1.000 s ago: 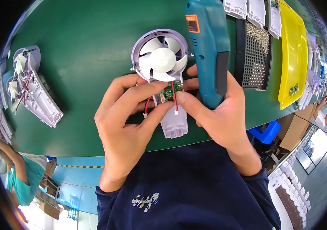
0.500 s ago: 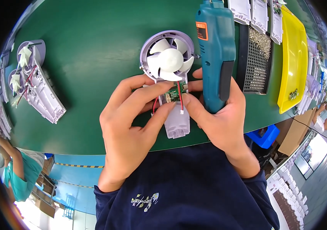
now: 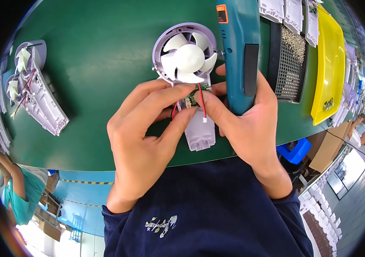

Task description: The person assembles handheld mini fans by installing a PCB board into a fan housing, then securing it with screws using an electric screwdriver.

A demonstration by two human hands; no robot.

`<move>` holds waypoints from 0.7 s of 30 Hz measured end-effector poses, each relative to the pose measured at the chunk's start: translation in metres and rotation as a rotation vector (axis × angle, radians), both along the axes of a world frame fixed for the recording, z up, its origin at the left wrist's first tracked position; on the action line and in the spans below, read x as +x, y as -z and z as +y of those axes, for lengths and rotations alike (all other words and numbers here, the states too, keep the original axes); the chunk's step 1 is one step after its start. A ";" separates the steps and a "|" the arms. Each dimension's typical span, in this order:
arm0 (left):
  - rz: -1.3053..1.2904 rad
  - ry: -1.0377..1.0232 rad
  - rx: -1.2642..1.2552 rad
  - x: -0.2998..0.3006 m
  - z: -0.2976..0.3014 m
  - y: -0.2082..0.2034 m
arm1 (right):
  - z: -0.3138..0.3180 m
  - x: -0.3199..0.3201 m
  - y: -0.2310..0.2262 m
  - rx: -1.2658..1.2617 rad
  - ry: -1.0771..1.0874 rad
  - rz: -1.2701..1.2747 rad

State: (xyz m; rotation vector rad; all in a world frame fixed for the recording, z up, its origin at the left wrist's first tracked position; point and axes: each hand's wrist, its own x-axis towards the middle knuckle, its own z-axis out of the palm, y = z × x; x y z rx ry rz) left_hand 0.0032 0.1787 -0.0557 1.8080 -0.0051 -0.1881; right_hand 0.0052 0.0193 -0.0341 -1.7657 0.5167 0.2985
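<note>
A pale lilac handheld fan housing [image 3: 200, 130] lies on the table in front of me, with a white fan blade wheel [image 3: 189, 58] in its round head. Below the wheel, a small green circuit board [image 3: 192, 101] sits at the handle, partly covered by my fingers. My left hand [image 3: 142, 124] pinches the board's left side. The thumb of my right hand [image 3: 249, 132] presses on its right side, its fingers by the housing. A red wire [image 3: 202, 103] with a white plug runs over the board. A teal electric screwdriver [image 3: 236, 55] overlaps my right hand; whether the palm grips it, I cannot tell.
Two more fan housings [image 3: 45, 100] lie at the left. To the right stand a black perforated tray [image 3: 272, 64] of small metal screws and a yellow tray [image 3: 330, 60]. White housing parts [image 3: 293, 17] lie at the top right. Another person's arm [image 3: 13, 171] shows far left.
The fan housing sits slightly higher in view and the board is more covered by my fingers. My right thumb has moved further over the board. The screwdriver appears higher and a little left.
</note>
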 end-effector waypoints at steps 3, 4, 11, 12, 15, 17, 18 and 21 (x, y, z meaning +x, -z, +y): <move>-0.002 0.002 0.022 -0.002 -0.003 -0.002 | 0.001 0.000 0.002 -0.005 0.024 0.016; 0.002 0.002 0.020 -0.002 -0.002 -0.002 | 0.000 0.000 0.002 -0.022 0.001 0.010; -0.020 0.008 -0.036 -0.006 0.001 0.003 | -0.002 -0.004 0.007 -0.047 -0.078 -0.113; -0.045 -0.045 -0.060 -0.006 -0.003 0.007 | -0.002 -0.003 0.008 -0.046 -0.078 -0.106; -0.118 -0.068 -0.010 -0.011 -0.001 0.014 | -0.002 -0.001 0.007 -0.050 -0.080 -0.037; -0.168 -0.038 0.062 -0.012 0.003 0.014 | -0.002 -0.002 0.005 -0.027 -0.072 -0.039; -0.154 -0.011 0.025 -0.012 0.004 0.014 | -0.002 -0.002 0.004 -0.028 -0.074 -0.036; -0.095 0.005 -0.044 -0.011 0.005 0.012 | -0.002 -0.003 0.004 -0.027 -0.037 -0.011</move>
